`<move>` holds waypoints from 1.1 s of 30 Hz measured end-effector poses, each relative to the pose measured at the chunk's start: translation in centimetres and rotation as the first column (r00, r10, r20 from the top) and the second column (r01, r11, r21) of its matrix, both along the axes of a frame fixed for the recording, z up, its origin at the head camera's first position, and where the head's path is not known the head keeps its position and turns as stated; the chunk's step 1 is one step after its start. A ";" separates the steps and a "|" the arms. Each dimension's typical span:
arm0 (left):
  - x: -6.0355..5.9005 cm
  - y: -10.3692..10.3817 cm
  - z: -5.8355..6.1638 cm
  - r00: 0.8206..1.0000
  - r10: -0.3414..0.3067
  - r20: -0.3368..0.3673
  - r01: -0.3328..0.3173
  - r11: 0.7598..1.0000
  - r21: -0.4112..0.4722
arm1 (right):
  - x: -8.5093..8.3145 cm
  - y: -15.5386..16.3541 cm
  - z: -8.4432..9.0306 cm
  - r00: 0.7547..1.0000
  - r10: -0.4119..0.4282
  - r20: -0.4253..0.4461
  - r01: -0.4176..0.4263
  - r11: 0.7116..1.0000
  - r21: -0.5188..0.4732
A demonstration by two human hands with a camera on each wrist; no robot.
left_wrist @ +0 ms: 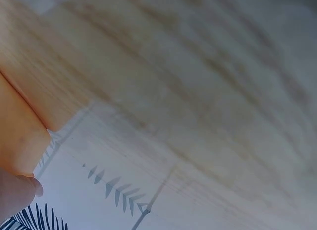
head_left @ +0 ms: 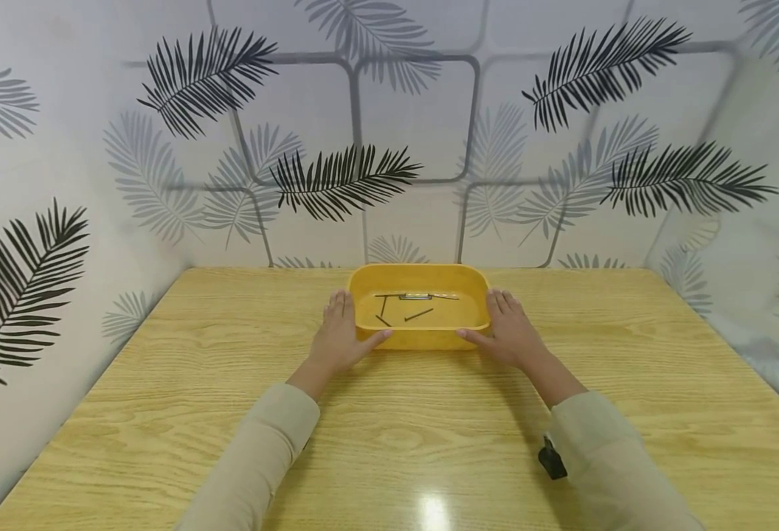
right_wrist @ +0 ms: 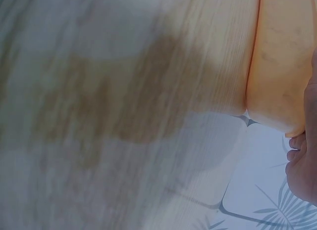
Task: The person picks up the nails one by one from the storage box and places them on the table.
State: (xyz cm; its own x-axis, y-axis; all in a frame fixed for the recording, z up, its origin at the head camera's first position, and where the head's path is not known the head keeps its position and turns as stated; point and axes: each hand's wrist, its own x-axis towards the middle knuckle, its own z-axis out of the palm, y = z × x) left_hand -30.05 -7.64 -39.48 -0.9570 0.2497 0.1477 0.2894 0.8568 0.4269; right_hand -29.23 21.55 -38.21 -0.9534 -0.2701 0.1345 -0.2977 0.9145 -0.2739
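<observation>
A yellow plastic bin (head_left: 423,339) with rounded corners sits near the far edge of the table. Inside it lie several thin dark nails (head_left: 419,314) and a short silvery piece (head_left: 415,296). My left hand (head_left: 339,335) holds the bin's left end, fingers along the side and thumb across the front wall. At the right end my right hand (head_left: 512,332) grips it the same way. The left wrist view catches part of the bin (left_wrist: 20,131) with a fingertip by its edge; the right wrist view has the bin's side (right_wrist: 280,67) and curled fingers at its rim.
The wood-grain table (head_left: 389,428) runs up to a wall (head_left: 416,118) with a leaf pattern, with more patterned wall at both sides. A small black object (head_left: 552,459) shows beside the right sleeve cuff.
</observation>
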 end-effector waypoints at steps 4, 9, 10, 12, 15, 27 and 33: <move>0.0 0.0 0.0 1.000 0.001 0.002 -0.001 1.000 -0.002 | 0.1 0.0 0.0 1.000 0.003 -0.005 -0.003 1.000 -0.004; 0.0 0.0 0.0 1.000 0.002 0.000 -0.002 1.000 -0.004 | 0.1 -0.1 0.0 1.000 0.007 -0.011 -0.007 1.000 -0.006; 0.0 0.0 0.0 1.000 0.003 0.002 -0.003 1.000 -0.006 | 0.1 -0.1 0.0 1.000 0.008 -0.010 -0.008 1.000 -0.007; 0.1 0.0 0.0 1.000 0.003 0.006 -0.003 1.000 -0.007 | 0.1 -0.1 0.0 1.000 0.008 -0.008 -0.008 1.000 -0.009; 0.1 0.0 0.0 1.000 0.003 0.008 -0.003 1.000 -0.010 | 0.1 -0.1 -0.1 1.000 0.008 -0.002 -0.008 1.000 -0.006; 0.4 0.1 0.3 1.000 0.005 0.006 -0.005 1.000 -0.011 | 0.1 0.1 0.1 1.000 0.017 -0.001 -0.017 1.000 0.007; 0.3 0.1 0.1 1.000 0.002 0.022 -0.002 1.000 -0.015 | 0.2 0.1 0.1 1.000 0.015 0.001 -0.015 1.000 0.012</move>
State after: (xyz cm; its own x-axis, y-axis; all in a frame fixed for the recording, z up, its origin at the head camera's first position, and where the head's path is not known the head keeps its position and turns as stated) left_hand -29.75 -7.55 -39.36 -0.9605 0.2495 0.1231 0.2782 0.8635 0.4206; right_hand -29.07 21.66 -38.10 -0.9494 -0.2855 0.1305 -0.3108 0.9134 -0.2627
